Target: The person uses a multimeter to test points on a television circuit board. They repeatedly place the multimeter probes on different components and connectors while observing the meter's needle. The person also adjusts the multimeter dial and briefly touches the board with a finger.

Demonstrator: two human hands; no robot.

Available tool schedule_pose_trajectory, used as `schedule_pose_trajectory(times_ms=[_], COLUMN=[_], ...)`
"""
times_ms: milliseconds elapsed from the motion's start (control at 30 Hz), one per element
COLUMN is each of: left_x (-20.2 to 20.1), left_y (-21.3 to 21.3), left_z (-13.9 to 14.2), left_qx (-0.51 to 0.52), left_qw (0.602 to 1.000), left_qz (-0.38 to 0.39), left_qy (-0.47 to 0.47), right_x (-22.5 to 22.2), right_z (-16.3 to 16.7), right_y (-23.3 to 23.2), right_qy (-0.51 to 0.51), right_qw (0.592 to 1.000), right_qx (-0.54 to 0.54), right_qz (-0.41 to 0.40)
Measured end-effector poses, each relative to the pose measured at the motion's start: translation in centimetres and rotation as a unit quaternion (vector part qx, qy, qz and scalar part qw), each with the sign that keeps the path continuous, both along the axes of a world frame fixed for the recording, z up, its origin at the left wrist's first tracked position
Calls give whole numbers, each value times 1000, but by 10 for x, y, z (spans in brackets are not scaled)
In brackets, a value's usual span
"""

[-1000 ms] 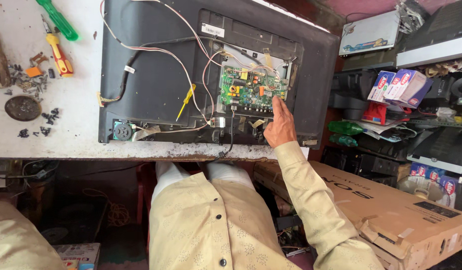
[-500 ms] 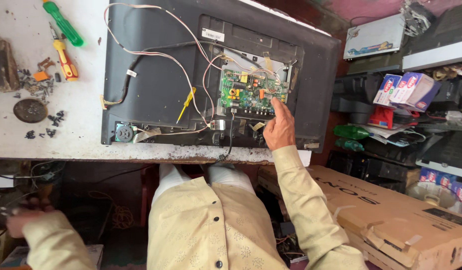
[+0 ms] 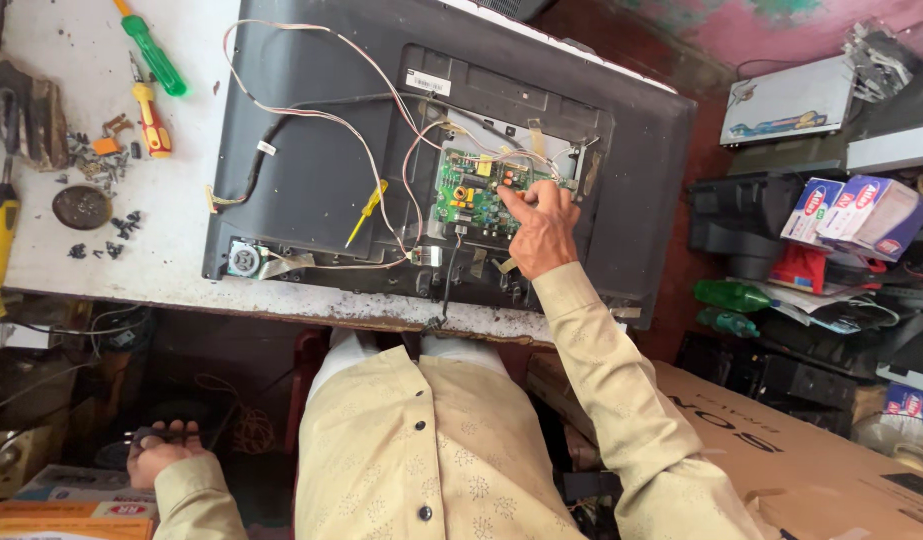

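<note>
Right hand (image 3: 541, 232), forefinger extended and gripping nothing, touches the green circuit board (image 3: 478, 190) exposed in the face-down television (image 3: 311, 150) on the bench (image 3: 61, 250). Left hand (image 3: 161, 452), lowered below the bench, closes around a small dark object (image 3: 153, 434).

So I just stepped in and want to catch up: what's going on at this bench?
A person seated at the white workbench has a flat dark television lying face down with its back cover off. Their right hand rests on the exposed green circuit board, index finger pressing near its middle. Their left hand is down below the bench, gripping a small dark object. A small yellow screwdriver lies on the television's back, loose screws to the left.
</note>
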State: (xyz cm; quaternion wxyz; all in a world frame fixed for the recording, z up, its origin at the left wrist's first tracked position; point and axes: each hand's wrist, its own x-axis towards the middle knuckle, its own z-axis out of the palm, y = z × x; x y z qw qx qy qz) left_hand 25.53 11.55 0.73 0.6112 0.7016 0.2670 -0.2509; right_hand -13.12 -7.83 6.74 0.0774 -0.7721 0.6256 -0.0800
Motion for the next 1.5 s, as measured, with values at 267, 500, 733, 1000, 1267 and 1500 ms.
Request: schedule_pose_trajectory(times_ms=[267,500,733,1000,1267,1500], left_x=[-25,-45,-59,-59,-63,-97], left_y=[-9,-24,-31,-25,-17,-21], left_z=[3,3,6,10,1,11], left_qx=[-1,-21,-10,-67,-100,-129], left_qw=[1000,999,996,992,974,811], left_qz=[-22,-48,-82,-104,-200,-550], left_qy=[-8,-7,-16,-17,-19,-154], right_x=[-26,-44,-58,-58,-54,-34], right_z=[2,6,7,7,7,11], right_y=[-4,-14,-21,-21,-14,13], right_qy=[16,43,69,59,34,-50], right_qw=[999,992,985,985,988,997], right_qx=[9,26,33,42,46,-41], right_qz=[49,119,156,155,147,52])
